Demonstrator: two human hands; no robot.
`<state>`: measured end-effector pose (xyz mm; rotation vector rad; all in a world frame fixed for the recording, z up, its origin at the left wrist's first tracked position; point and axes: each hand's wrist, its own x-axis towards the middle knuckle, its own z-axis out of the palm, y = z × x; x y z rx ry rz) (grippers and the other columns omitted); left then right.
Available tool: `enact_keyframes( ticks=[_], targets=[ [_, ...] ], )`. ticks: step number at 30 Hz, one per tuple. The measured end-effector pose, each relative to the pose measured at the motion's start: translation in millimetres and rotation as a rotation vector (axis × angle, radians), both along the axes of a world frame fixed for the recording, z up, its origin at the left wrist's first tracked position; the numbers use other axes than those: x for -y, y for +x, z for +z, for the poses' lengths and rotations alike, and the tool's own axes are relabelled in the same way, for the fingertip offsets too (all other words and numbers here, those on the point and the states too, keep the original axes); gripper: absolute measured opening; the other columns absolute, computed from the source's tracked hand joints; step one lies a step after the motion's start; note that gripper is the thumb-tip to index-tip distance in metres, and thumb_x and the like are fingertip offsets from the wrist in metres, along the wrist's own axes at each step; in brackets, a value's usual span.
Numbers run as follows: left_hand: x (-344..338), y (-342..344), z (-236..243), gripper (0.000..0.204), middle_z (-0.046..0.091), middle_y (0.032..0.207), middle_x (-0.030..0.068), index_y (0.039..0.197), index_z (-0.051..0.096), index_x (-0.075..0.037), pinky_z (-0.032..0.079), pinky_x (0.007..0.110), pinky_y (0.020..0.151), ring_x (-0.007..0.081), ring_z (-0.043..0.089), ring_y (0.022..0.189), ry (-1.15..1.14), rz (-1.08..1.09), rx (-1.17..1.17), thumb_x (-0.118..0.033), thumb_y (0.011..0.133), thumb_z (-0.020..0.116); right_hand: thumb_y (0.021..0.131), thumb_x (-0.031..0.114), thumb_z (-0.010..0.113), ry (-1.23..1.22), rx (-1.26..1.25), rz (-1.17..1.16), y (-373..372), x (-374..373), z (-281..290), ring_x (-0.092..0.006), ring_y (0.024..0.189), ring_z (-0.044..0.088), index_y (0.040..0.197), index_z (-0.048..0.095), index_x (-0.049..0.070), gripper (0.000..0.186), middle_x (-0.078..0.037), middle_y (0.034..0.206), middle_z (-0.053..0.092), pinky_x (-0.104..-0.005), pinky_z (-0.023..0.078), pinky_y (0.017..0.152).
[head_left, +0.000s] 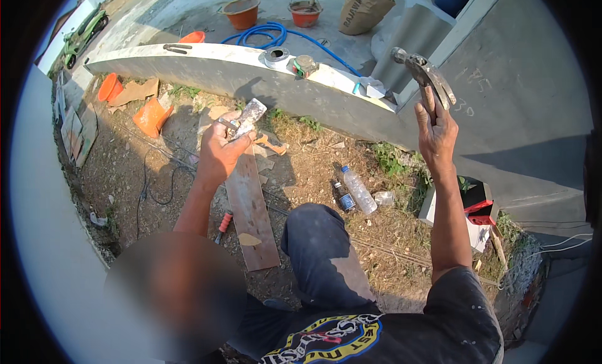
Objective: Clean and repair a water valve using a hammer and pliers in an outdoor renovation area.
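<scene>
Raised at the upper right, my right hand (437, 137) is closed round a worn claw hammer (423, 69), whose head points up and left. My left hand (218, 156), left of centre, grips a flat, pale-spattered metal piece (251, 115); its exact kind is unclear. A thin dark part shows by the left fingers. Below that hand a long wooden plank (252, 220) lies on the ground, with an orange-handled tool (271, 144) near its far end. Beside the plank's left edge rests a tool with a red grip (225, 223).
A low wall (207, 63) crosses ahead, carrying a metal spool (276, 57) and a tape measure (305, 65). Behind it are a blue hose (269, 28) and orange buckets (242, 14). Plastic bottles (359, 189) lie right of centre; a red-and-black box (480, 204) sits further right.
</scene>
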<state>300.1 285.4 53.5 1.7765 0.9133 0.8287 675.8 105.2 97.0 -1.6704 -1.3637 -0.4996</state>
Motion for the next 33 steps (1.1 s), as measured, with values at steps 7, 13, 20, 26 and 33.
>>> enact_keyframes(
  ticks=[7, 13, 20, 26, 33],
  targets=[
    [-45.7, 129.8, 69.7, 0.042, 0.073, 0.1, 0.0106, 0.124, 0.064, 0.004, 0.054, 0.031, 0.082, 0.0145, 0.069, 0.091, 0.348, -0.195, 0.081, -0.013, 0.088, 0.078, 0.098, 0.023, 0.069, 0.028, 0.258, -0.162, 148.5, -15.5, 120.2, -0.0338, 0.093, 0.061, 0.112, 0.064, 0.004, 0.024, -0.013, 0.098, 0.062, -0.0426, 0.05, 0.083],
    [-60.2, 201.0, 75.1, 0.04, 0.072, 0.1, 0.0055, 0.12, 0.066, 0.002, 0.052, 0.03, 0.08, 0.0118, 0.065, 0.09, 0.21, -0.292, 0.12, -0.015, 0.087, 0.08, 0.099, 0.029, 0.066, -0.175, 0.221, -0.175, 165.5, -24.4, 145.8, -0.0357, 0.089, 0.058, 0.093, 0.056, 0.001, 0.031, -0.016, 0.091, 0.058, -0.0467, 0.045, 0.078],
    [-85.7, 259.0, 67.8, 0.045, 0.072, 0.098, 0.0077, 0.12, 0.066, 0.002, 0.051, 0.032, 0.081, 0.0135, 0.064, 0.088, 0.269, -0.318, 0.005, -0.021, 0.085, 0.082, 0.1, 0.03, 0.065, -0.251, 0.068, -0.192, 156.4, -26.2, 150.4, -0.0352, 0.087, 0.06, 0.094, 0.059, -0.001, 0.032, -0.016, 0.094, 0.061, -0.0462, 0.046, 0.079],
    [-116.6, 292.1, 65.2, 0.042, 0.071, 0.098, 0.0091, 0.116, 0.065, 0.004, 0.053, 0.032, 0.081, 0.0132, 0.065, 0.089, 0.395, -0.44, -0.14, -0.019, 0.086, 0.082, 0.1, 0.029, 0.065, -0.238, 0.069, -0.225, 151.8, -21.6, 150.7, -0.0322, 0.083, 0.059, 0.094, 0.059, -0.001, 0.031, -0.016, 0.091, 0.061, -0.0452, 0.045, 0.076],
    [-136.2, 307.4, 36.5, 0.038, 0.069, 0.089, 0.0085, 0.109, 0.066, 0.005, 0.056, 0.03, 0.061, 0.0127, 0.066, 0.079, -0.006, -0.457, 0.324, -0.014, 0.081, 0.084, 0.101, 0.026, 0.065, -0.283, -0.436, -0.193, 90.8, -44.7, 122.8, -0.016, 0.064, 0.048, 0.092, 0.058, 0.0, 0.028, -0.006, 0.071, 0.052, -0.0395, 0.042, 0.06]
  ],
)
